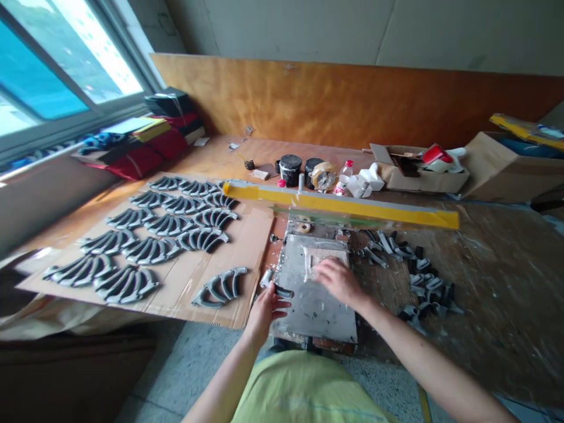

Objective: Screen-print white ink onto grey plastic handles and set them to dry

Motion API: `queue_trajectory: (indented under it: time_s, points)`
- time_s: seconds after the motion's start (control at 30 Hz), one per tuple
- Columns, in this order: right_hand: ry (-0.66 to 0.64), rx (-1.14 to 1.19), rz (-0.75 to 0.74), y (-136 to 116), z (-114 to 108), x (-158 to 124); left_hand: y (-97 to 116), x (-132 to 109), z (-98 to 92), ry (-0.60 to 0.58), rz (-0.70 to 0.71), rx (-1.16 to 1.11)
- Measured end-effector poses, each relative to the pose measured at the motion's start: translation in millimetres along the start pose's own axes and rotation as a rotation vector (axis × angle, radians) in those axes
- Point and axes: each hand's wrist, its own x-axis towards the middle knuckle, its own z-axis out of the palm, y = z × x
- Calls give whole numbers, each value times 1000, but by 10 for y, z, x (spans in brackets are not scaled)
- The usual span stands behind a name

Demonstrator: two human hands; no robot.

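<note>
My left hand (265,306) is closed around a small dark grey part (282,291) at the left edge of a grey metal plate (308,305). My right hand (339,281) lies on the plate with fingers bent, pressing on a pale square patch (324,256) near the plate's far end. On the left, a sheet of cardboard (247,247) carries several rows of curved grey handle-like parts (152,249). One such part (220,288) lies alone near my left hand. A heap of loose dark grey pieces (423,282) sits to the right of the plate.
A long yellow-edged bar (343,205) lies across the table behind the plate. Behind it stand black tins (291,169), a tape roll (324,175), a small bottle (345,176) and an open cardboard box (418,170). Stacked red and black items (154,141) sit by the window.
</note>
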Motion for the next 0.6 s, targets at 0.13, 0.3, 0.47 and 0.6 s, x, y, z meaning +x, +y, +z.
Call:
queue_trajectory:
  time_s: [0.13, 0.3, 0.47, 0.6]
  points:
    - [187, -205, 541, 1289, -206, -112, 56, 152, -979, 456, 84, 200]
    - [26, -241, 778, 2276, -150, -412, -56, 247, -1819, 747, -41, 309]
    - [96, -267, 778, 2290, -233, -480, -96, 397, -2016, 768, -145, 437]
    - [133, -249, 869, 2068, -565, -363, -87, 421, -2069, 756, -175, 530]
